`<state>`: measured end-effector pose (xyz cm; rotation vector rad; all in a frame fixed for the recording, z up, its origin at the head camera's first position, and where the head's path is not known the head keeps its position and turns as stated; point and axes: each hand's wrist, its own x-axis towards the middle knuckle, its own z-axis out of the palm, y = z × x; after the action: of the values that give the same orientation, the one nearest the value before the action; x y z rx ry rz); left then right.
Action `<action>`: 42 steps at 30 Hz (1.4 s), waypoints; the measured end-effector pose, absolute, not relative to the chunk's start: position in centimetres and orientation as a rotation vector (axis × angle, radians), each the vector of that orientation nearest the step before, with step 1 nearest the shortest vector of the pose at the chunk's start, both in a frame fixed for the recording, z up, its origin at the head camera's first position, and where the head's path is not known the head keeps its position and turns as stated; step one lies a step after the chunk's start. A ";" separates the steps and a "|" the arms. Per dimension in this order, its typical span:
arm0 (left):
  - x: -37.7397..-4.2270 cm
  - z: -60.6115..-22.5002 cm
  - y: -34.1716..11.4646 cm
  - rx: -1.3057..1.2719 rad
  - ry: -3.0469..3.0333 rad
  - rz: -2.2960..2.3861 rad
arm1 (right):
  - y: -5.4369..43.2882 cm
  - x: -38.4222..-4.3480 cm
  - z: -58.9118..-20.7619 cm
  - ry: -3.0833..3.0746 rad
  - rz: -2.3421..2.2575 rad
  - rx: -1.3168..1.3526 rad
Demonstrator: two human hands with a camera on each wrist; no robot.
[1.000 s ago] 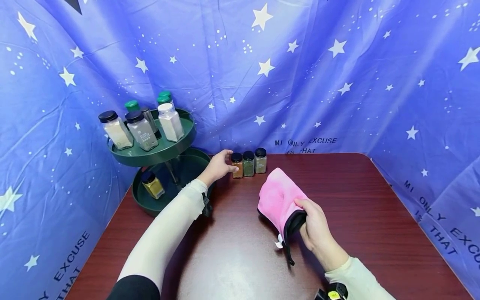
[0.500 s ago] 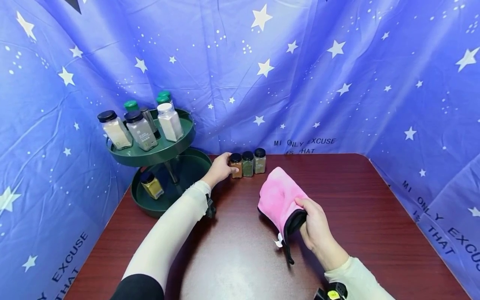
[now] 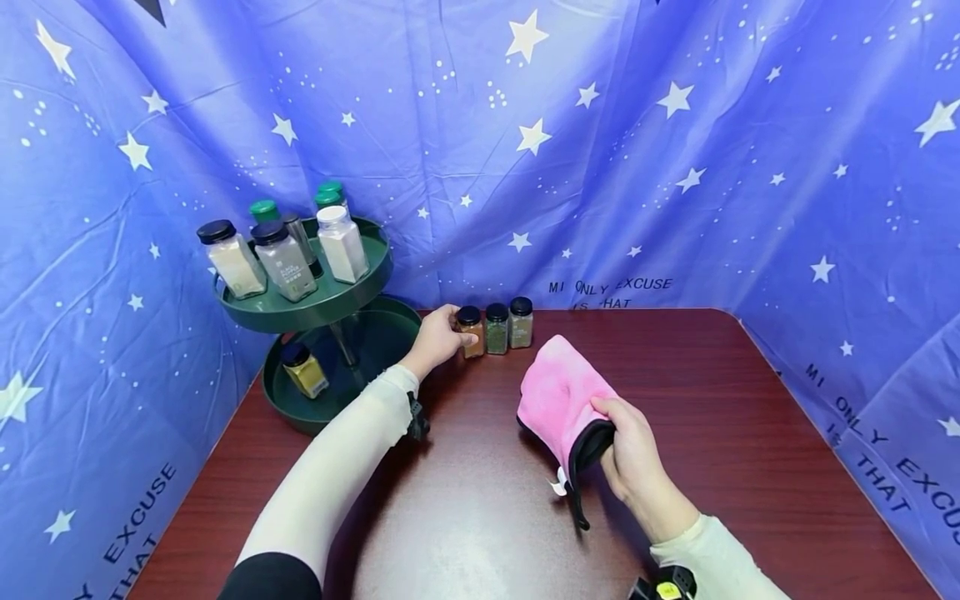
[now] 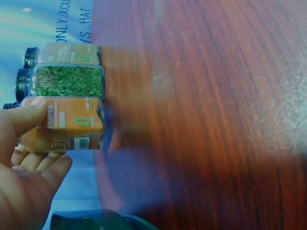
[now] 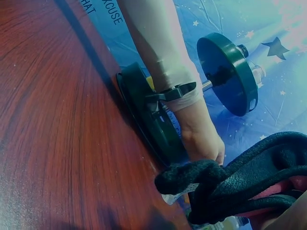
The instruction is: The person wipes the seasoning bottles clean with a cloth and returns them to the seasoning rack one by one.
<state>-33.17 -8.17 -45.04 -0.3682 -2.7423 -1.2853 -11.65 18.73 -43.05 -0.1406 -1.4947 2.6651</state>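
Observation:
My left hand (image 3: 438, 340) grips a small spice jar (image 4: 72, 122) of orange-brown powder, its black cap up and a pepper label on its side. In the left wrist view the thumb lies across the front while the other fingers are behind. Right beside it stand a jar of green flakes (image 3: 497, 330) and a jar of pale powder (image 3: 521, 323), both black-capped. My right hand (image 3: 636, 454) holds a folded pink cloth (image 3: 558, 387) with black edging and a small white tag, over the table. Dark folds of this cloth fill the near part of the right wrist view.
A two-tier green turntable rack (image 3: 315, 312) stands at the left. Several jars with black, white and green caps crowd its top tier, and a yellow jar (image 3: 306, 372) leans on the lower one. Blue starry curtains (image 3: 487, 150) border the brown table (image 3: 705, 375).
The orange-brown jar has shifted slightly left with my left hand, widening the gap to the green-flake jar. My right hand and the pink cloth have stayed in place.

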 end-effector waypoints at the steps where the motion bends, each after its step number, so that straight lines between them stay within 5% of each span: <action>1: -33.1 -44.9 -8.2 -0.369 -2.734 -1.289 | 18.8 -11.7 -43.1 -1.493 2.664 -0.143; 21: -28.3 -41.3 -9.0 -0.561 -2.647 -1.459 | 18.9 -11.9 -43.0 -1.483 2.669 -0.136; 42: -20.5 -42.6 -8.6 -0.751 -2.621 -1.660 | 18.9 -11.8 -43.3 -1.492 2.671 -0.154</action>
<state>-20.52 -8.57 -42.62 -0.7508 -2.6206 -1.6598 -11.85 18.88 -43.32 -0.1536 -1.4921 2.6711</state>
